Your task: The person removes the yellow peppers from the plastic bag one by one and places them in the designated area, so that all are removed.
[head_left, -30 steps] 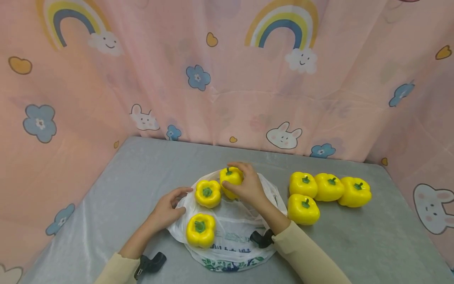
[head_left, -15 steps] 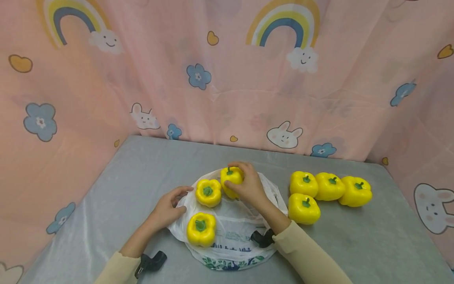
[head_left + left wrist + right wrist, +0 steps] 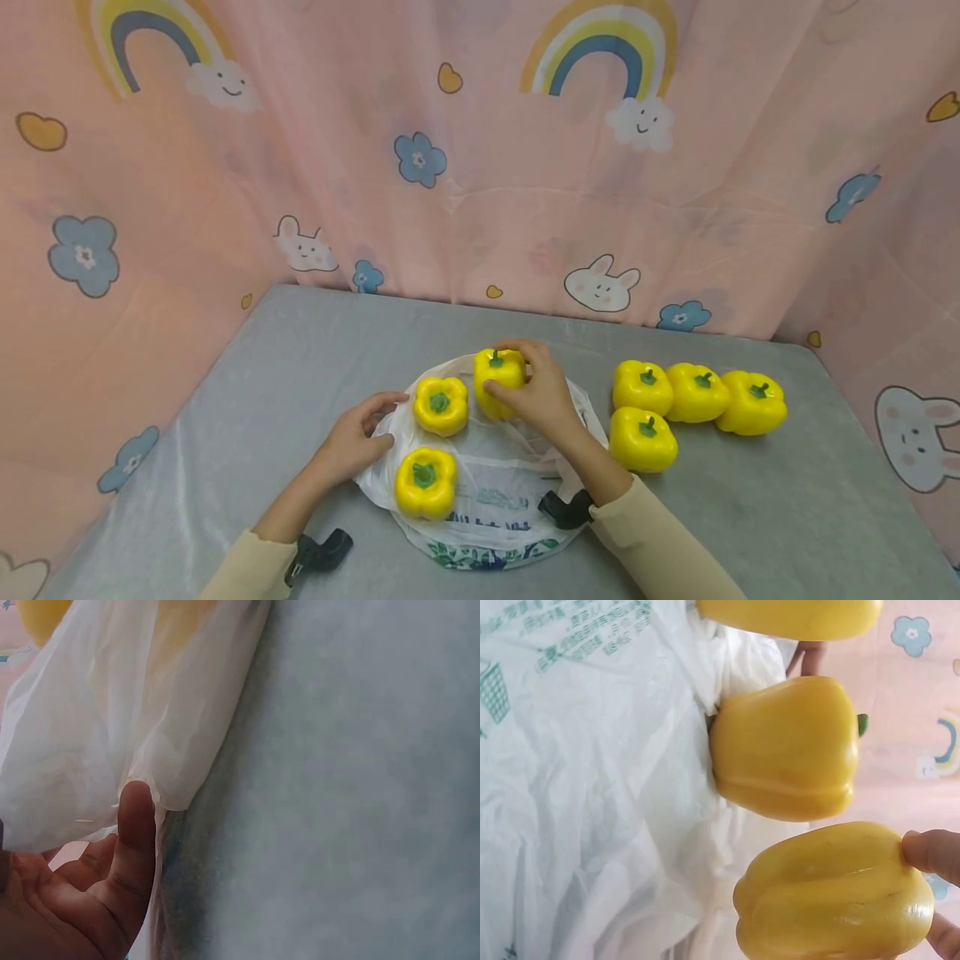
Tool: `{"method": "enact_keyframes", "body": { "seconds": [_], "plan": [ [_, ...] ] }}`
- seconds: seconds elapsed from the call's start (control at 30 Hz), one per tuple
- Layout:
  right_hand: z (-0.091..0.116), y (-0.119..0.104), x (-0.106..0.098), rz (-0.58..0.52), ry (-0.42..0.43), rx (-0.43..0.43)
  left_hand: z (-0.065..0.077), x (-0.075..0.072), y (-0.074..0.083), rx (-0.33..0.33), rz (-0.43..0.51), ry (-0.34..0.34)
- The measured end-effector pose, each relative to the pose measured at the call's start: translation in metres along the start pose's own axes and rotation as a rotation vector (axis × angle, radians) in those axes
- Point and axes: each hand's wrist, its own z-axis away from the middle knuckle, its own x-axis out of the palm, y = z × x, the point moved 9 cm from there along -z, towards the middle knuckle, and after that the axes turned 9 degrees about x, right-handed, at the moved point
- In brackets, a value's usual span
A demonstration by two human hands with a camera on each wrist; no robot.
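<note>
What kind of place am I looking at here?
Probably a staged tabletop set rather than a working kitchen: a grey table, a pink cartoon-print curtain behind it, and only yellow peppers and a plastic bag on top.

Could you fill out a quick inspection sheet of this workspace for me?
Surface: grey tabletop.
Job's things: white plastic bag, spread out, with printing; two yellow peppers in or on it, unclear which; held pepper over the bag's far side; four more peppers to the right.
Clutter: nothing seen.
Hands: right hand grips the held pepper; left hand touches the bag's left edge, pinching or not is unclear. Black devices at both wrists.
Cables: nothing seen.
Surroundings: pink cloth printed with rainbows, flowers and rabbits.
</note>
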Motion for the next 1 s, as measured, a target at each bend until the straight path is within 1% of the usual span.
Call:
{"method": "enact_keyframes", "body": {
  "seconds": [0.27,0.5,0.73,0.83,1.0],
  "plan": [
    [0.010,-0.004,-0.018,-0.033,0.011,-0.013,0.000,0.000,0.002,0.010,0.005,-0.006],
    [0.025,-0.012,-0.044,-0.052,0.053,-0.085,0.000,0.000,0.002,0.022,0.004,-0.002],
    [0.043,-0.017,-0.078,-0.068,0.121,-0.087,-0.001,0.000,0.001,0.040,0.016,-0.011],
    [0.051,-0.016,-0.092,-0.067,0.165,-0.094,-0.001,0.000,0.000,0.040,0.018,-0.015],
    [0.063,-0.011,-0.117,-0.035,0.252,-0.100,-0.001,0.001,-0.001,0.035,0.028,-0.019]
  ]
}}
